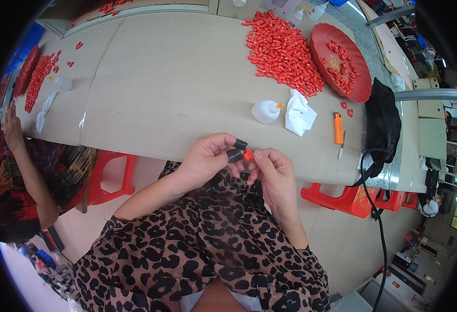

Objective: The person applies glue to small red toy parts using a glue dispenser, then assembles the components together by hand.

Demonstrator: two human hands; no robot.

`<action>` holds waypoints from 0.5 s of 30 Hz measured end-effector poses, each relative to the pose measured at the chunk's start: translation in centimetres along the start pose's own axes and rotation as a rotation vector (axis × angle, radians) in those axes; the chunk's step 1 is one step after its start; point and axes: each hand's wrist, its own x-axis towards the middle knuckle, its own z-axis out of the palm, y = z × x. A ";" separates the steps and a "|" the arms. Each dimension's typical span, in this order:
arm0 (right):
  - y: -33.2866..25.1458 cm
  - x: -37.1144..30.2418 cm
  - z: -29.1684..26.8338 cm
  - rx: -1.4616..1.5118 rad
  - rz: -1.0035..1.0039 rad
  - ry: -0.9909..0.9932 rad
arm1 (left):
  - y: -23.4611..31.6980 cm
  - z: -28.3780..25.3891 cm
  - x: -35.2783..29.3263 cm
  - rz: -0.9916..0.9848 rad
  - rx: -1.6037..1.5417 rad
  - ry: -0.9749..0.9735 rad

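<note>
Over the table's near edge, my two hands meet around a small glossy red piece (248,154). My left hand (207,157) wears black coverings on its thumb and index finger and pinches the piece from the left. From the other side, the thumb and fingers of my right hand (277,169) close on it. Its exact kind is too small to make out. Beyond my hands stand a white squeeze bottle (265,112) with a yellow tip and a crumpled white tissue (298,113). A large heap of similar red pieces (280,52) lies farther back.
A red scalloped tray (319,39) holds more red pieces. To my right lie an orange lighter (338,128), a small thin-bladed tool (341,145), a black cloth (383,117) and a dangling black cable (382,234). At the left, a co-worker's hand (12,127) rests near another red pile (38,78).
</note>
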 end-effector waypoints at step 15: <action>-0.1 -0.7 0.4 -0.275 -0.170 0.025 | -0.2 0.0 0.1 0.025 0.046 0.016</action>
